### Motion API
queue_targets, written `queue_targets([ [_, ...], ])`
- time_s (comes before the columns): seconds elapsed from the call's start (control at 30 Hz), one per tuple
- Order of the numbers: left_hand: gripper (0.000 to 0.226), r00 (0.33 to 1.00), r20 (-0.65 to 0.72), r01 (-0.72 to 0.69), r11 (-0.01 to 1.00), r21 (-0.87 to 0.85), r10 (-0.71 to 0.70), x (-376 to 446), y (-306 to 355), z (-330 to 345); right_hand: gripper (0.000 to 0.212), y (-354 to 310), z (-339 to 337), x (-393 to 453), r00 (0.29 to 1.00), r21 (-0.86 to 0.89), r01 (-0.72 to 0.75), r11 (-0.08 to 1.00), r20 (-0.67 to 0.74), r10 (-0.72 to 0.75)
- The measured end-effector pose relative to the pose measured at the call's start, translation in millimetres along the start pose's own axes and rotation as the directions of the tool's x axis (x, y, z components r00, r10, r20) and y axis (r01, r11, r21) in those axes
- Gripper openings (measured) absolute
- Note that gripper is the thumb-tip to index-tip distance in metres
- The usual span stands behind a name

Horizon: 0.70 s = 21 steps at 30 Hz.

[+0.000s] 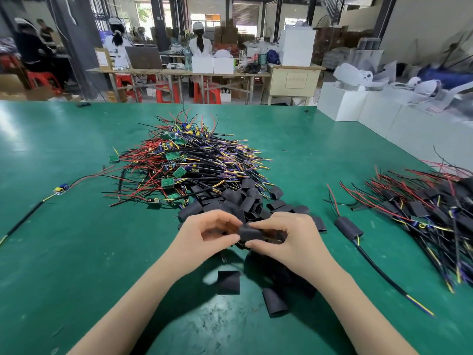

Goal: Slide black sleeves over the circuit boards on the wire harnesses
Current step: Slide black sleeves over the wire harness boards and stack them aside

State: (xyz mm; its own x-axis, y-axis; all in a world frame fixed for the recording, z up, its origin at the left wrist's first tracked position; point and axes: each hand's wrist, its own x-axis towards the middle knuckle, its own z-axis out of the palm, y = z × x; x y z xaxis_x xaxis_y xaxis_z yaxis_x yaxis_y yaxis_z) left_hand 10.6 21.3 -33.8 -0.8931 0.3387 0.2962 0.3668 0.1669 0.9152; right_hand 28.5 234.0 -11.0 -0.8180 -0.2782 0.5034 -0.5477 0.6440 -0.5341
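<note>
Both of my hands meet at the table's centre over one black sleeve (250, 233). My left hand (204, 239) pinches its left end, and my right hand (291, 239) grips its right part between thumb and fingers. What is inside the sleeve is hidden. Just behind my hands lies a heap of loose black sleeves (243, 201). Farther back is a big pile of wire harnesses (189, 160) with bare green circuit boards. At the right lies a pile of sleeved harnesses (422, 211), with one sleeved harness (348, 228) apart from it.
The green table (76, 252) carries a single unsleeved harness (38, 203) at the left. Loose sleeves (228, 282) lie under my forearms. White boxes (384, 111) stand along the right edge. People sit at benches far behind.
</note>
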Motion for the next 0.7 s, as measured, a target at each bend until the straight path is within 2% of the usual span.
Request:
queue_targets([
  [0.07, 0.023, 0.994, -0.093, -0.049, 0.999, 0.008, 0.049, 2, 2, -4, 0.022, 4, -11, 2, 0.997, -0.026, -0.025, 0.999, -0.068, 0.024],
  [0.13, 0.024, 0.979, -0.187, -0.076, 0.996, 0.038, 0.082, 3, 3, -12, 0.016, 13, -29, 5, 0.972, -0.048, -0.114, 0.992, -0.214, 0.101],
  [0.23, 0.023, 0.954, -0.29, -0.055, 0.995, 0.077, 0.076, 4, 1, -23, 0.021, 38, -59, 4, 0.863, -0.157, -0.336, 0.929, -0.447, 0.236],
  [0.3, 0.023, 0.94, -0.336, -0.025, 0.997, 0.072, 0.048, 5, -2, -26, 0.027, 59, -75, -3, 0.772, -0.257, -0.551, 0.794, -0.518, 0.368],
  [0.4, 0.023, 0.936, -0.351, 0.011, 0.995, 0.1, 0.025, 6, -7, -28, 0.028, 85, -83, -15, 0.657, -0.391, -0.752, 0.53, -0.381, 0.651],
  [0.47, 0.025, 0.937, -0.35, 0.024, 0.992, 0.126, 0.022, 6, -8, -29, 0.03, 93, -83, -21, 0.58, -0.458, -0.779, 0.43, -0.262, 0.771],
  [0.5, 0.025, 0.937, -0.349, 0.028, 0.99, 0.142, 0.024, 6, -9, -30, 0.03, 95, -83, -22, 0.566, -0.471, -0.779, 0.414, -0.244, 0.788],
  [0.53, 0.026, 0.936, -0.351, 0.032, 0.986, 0.166, 0.029, 6, -9, -30, 0.031, 95, -83, -22, 0.569, -0.476, -0.777, 0.412, -0.249, 0.784],
  [0.6, 0.025, 0.93, -0.366, 0.043, 0.97, 0.239, 0.049, 6, -11, -33, 0.032, 94, -83, -20, 0.618, -0.448, -0.767, 0.46, -0.321, 0.717],
  [0.7, 0.025, 0.904, -0.415, 0.083, 0.914, 0.396, 0.098, 5, -13, -40, 0.024, 83, -80, -13, 0.742, -0.285, -0.655, 0.7, -0.418, 0.524],
])
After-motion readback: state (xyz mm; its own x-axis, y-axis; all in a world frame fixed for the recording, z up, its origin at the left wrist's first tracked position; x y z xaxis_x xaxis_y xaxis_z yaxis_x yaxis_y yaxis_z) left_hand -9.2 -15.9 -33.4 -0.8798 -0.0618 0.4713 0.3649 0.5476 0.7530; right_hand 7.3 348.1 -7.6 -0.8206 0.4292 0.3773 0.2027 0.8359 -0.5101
